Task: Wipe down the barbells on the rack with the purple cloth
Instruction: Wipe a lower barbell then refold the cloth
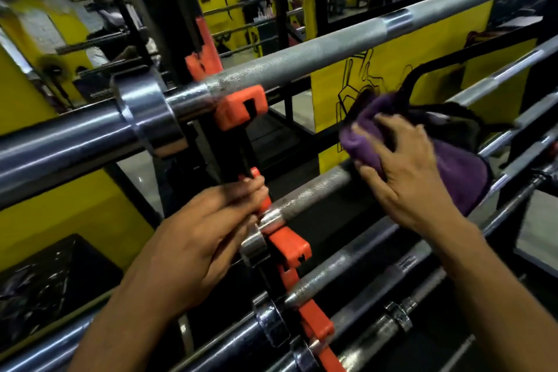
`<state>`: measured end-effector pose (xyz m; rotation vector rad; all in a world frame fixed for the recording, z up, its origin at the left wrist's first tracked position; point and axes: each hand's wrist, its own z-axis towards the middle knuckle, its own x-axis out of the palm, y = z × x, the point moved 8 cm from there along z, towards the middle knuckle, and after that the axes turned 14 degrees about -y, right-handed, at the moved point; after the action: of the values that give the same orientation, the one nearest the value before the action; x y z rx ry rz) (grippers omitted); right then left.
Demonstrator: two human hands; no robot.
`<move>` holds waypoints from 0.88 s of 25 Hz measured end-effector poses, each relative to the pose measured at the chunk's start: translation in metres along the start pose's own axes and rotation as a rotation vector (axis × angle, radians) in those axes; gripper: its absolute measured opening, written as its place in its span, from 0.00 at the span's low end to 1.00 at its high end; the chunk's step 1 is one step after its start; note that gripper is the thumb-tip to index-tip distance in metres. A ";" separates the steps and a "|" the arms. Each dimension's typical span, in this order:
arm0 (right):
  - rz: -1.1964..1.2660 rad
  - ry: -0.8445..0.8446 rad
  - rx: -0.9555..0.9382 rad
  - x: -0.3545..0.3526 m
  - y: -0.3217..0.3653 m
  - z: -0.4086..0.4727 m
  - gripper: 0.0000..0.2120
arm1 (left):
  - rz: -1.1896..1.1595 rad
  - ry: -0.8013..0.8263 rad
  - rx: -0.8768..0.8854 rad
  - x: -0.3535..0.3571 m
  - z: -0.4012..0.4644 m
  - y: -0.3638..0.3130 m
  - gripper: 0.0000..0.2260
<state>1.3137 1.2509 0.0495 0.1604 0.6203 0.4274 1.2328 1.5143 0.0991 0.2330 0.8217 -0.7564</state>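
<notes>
- Wiping is under way on the second barbell (317, 190) down the rack: the right hand (413, 172) presses the bunched purple cloth (453, 166) onto its shaft, fingers curled over the folds.
- Steadying it, the left hand (199, 238) grips the same bar at its collar, beside the orange hook (290, 246).
- Next, I judge, the cloth needs sliding along the knurled stretch toward the collar, then on to the top barbell (332, 48) and the lower ones.
- Cloth hides the shaft beneath it; the bars' far ends run out of view, and the background is blurred.
</notes>
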 end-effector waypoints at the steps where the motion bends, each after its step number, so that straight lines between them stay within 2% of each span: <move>1: -0.095 0.085 -0.064 0.012 -0.005 0.005 0.26 | -0.004 0.001 -0.024 -0.004 -0.008 0.004 0.20; 4: -0.107 0.201 -0.160 0.017 0.018 0.013 0.24 | 0.020 0.022 -0.064 -0.007 -0.020 0.014 0.23; 7: 0.166 0.257 -0.285 0.010 0.097 -0.002 0.22 | 0.010 0.039 -0.096 -0.005 -0.020 0.017 0.26; 10: 0.404 0.295 -0.281 0.004 0.134 -0.022 0.22 | -0.013 0.053 -0.098 -0.004 -0.020 0.018 0.27; 13: 0.447 0.246 -0.268 0.004 0.117 -0.020 0.22 | -0.015 0.044 -0.114 -0.005 -0.021 0.018 0.25; 16: 0.201 0.054 -0.245 0.010 0.061 -0.003 0.20 | -0.027 0.046 -0.148 -0.006 -0.021 0.018 0.24; 18: 0.083 -0.039 -0.100 0.010 0.010 0.008 0.21 | -0.061 0.043 -0.163 -0.007 -0.022 0.018 0.24; 20: 0.068 -0.093 0.079 0.008 -0.025 0.014 0.24 | -0.075 0.049 -0.169 -0.006 -0.022 0.017 0.24; 22: 0.047 -0.089 0.150 0.014 -0.016 0.012 0.25 | -0.081 0.059 -0.192 -0.005 -0.023 0.018 0.24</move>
<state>1.3364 1.2424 0.0479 0.3355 0.5621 0.4168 1.2296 1.5408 0.0857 0.0501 0.9582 -0.7440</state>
